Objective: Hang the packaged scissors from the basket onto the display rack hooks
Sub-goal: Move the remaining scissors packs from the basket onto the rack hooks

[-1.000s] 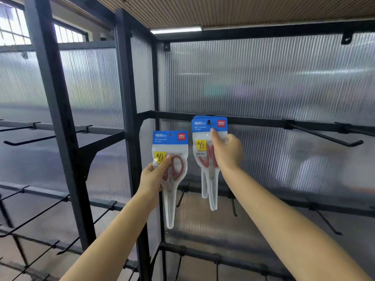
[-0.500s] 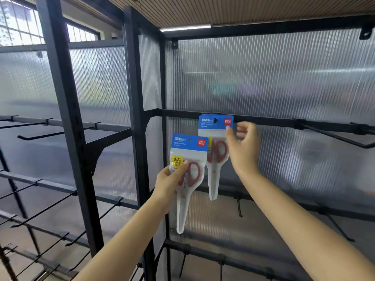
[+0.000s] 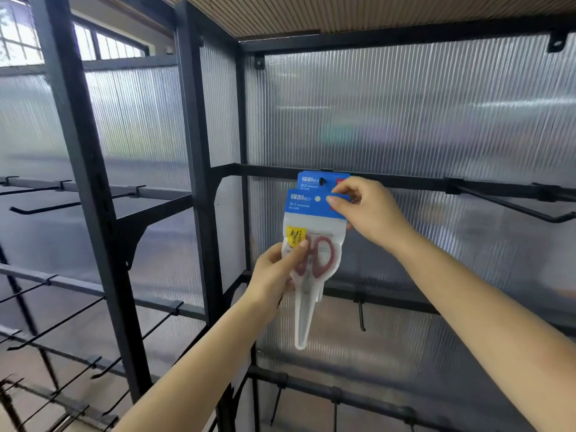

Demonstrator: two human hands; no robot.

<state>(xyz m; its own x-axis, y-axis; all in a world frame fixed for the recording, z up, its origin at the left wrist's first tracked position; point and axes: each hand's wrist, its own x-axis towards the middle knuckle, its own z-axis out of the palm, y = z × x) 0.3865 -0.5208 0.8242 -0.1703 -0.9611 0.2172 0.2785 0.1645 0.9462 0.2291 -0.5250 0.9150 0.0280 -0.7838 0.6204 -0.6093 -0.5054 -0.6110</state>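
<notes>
Head view: front scissors pack (image 3: 313,232) between both hands, left hand (image 3: 276,274) pinching its body, right hand (image 3: 371,213) pinching its blue header.

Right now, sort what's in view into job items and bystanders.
In the job:
- front scissors pack, held by left hand and right hand
- hung scissors pack
- its hook

Just there:
- empty hook at right
- corrugated back panel
- window
</notes>
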